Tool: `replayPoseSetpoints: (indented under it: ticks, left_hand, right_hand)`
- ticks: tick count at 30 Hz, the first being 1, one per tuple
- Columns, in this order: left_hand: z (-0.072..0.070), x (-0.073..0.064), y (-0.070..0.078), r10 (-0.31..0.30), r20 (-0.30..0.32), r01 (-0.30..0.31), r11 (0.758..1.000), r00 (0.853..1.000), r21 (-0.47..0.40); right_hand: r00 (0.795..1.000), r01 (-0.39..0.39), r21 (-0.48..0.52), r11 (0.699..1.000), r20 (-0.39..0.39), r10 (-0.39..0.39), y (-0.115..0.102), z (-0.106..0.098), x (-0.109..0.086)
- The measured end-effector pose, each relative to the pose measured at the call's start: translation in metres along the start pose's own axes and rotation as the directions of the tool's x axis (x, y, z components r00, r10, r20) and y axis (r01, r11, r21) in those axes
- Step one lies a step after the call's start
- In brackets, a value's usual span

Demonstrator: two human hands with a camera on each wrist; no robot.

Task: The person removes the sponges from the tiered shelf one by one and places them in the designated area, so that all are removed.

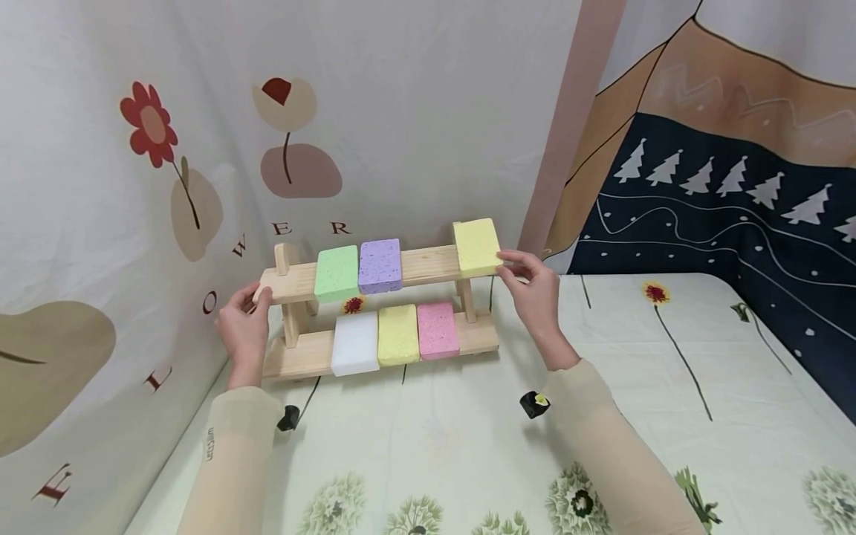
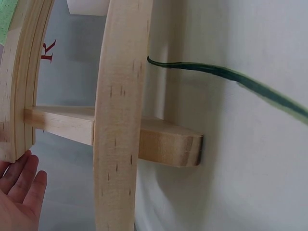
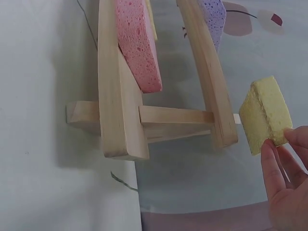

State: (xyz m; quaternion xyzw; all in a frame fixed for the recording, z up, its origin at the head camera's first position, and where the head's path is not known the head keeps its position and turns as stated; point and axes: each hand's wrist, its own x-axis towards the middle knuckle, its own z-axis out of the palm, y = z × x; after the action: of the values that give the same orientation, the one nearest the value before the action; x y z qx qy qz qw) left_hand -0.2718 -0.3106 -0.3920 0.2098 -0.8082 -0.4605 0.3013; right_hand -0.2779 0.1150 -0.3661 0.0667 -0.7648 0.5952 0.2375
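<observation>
A two-tier wooden rack [image 1: 301, 355] stands on the cloth. My left hand [image 1: 244, 327] holds the left end of its upper board, and in the left wrist view the fingers [image 2: 30, 185] reach that board's end. With thumb and fingertips my right hand [image 1: 535, 293] pinches a yellow sponge [image 1: 478, 247], which is above the upper board's right end in the head view and apart from the board in the right wrist view. A green sponge [image 1: 337, 273] and a purple sponge [image 1: 380, 265] sit on the upper board. White [image 1: 356, 343], yellow [image 1: 398, 334] and pink [image 1: 438, 331] sponges line the lower one.
A pale flowered cloth [image 1: 441, 438] covers the table. Printed curtains [image 1: 428, 111] hang close behind and to the left of the rack, and a dark tree-patterned cloth [image 1: 702, 245] hangs at the right. Small black devices show beside both wrists.
</observation>
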Motion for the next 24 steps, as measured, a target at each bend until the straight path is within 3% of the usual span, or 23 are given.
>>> replayPoseSetpoints:
  ticks: [9, 17, 24]
  left_hand:
    - [0.000, -0.001, 0.001, 0.000, 0.000, 0.000, 1.000, 1.000, -0.006]
    - [0.000, -0.001, 0.000, -0.003, 0.000, 0.003, 1.000, 1.000, -0.013]
    - [0.000, 0.000, 0.000, -0.002, -0.002, 0.002, 1.000, 1.000, -0.012]
  right_hand:
    - [1.000, -0.017, -0.023, 1.000, -0.021, 0.017, -0.026, -0.010, -0.009]
    - [0.998, -0.020, 0.004, 1.000, -0.051, 0.020, 0.006, -0.014, -0.001]
    - [0.997, -0.033, -0.002, 0.999, -0.065, 0.033, 0.015, -0.020, 0.001]
